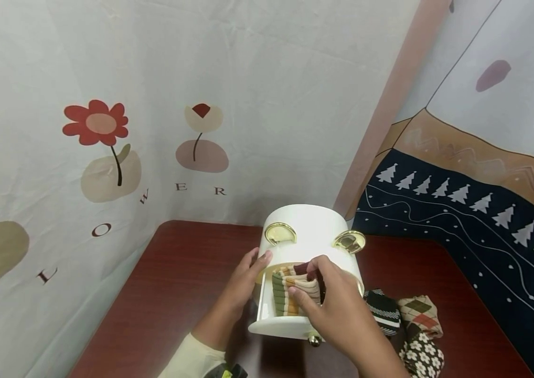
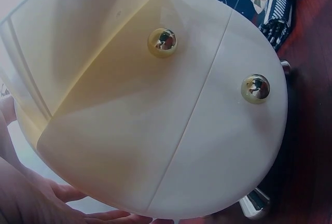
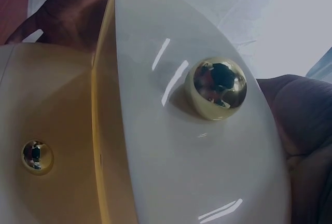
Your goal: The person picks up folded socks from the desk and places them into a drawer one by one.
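Head view: right hand (image 1: 340,302), striped sock (image 1: 282,299) in pinch; left hand (image 1: 242,279) loose, seemingly against cabinet (image 1: 313,228)

Flower-printed backdrop (image 1: 271,105) behind reddish-brown table (image 1: 182,278)

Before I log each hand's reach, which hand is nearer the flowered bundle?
Right: right hand left of the bundle, over the drawer; left hand farther left, against the white box.
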{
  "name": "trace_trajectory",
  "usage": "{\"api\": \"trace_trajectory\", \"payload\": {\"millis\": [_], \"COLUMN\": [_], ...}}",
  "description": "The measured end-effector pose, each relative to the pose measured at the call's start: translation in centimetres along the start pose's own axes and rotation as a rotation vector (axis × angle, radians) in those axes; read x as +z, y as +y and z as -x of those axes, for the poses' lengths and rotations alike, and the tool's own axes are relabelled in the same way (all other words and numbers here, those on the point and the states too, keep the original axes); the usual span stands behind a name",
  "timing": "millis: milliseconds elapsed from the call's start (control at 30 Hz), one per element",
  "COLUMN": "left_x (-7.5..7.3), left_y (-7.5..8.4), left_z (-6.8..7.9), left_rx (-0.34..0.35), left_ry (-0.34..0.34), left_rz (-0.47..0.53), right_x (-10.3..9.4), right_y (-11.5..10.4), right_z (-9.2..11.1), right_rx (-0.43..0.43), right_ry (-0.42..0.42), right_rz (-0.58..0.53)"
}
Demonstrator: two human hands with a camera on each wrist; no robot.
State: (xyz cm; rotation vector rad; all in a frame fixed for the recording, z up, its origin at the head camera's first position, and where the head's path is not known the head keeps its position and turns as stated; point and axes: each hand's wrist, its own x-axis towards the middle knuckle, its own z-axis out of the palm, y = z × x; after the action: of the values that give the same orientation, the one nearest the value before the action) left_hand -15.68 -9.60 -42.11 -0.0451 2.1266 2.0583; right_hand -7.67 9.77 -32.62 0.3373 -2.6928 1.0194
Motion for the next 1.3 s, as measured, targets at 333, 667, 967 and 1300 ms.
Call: {"api": "trace_trajectory", "payload": {"millis": [333, 667, 967, 1300], "left_x": [0.0, 0.0, 0.0, 0.0], "left_y": [0.0, 0.0, 0.0, 0.0], "left_z": [0.0, 0.1, 0.2, 0.1], "left_rx": [-0.002, 0.002, 0.005, 0.004], "left_ry": [-0.003, -0.002, -0.013, -0.013], "left_rz": [0.002, 0.003, 0.001, 0.010], "right_x": [0.1, -0.5, -0.8, -0.5], "right_y": [-0.3, -0.7, -0.6, -0.5], "right_z": [-0.4, -1.0, -1.8, -2.2], "right_rx": [0.059, 0.126, 0.170, 0.173], "right_ry": [-0.106, -0.250, -0.316, -0.356], "right_rz": [0.067, 0.241, 0.260, 0.188]}}
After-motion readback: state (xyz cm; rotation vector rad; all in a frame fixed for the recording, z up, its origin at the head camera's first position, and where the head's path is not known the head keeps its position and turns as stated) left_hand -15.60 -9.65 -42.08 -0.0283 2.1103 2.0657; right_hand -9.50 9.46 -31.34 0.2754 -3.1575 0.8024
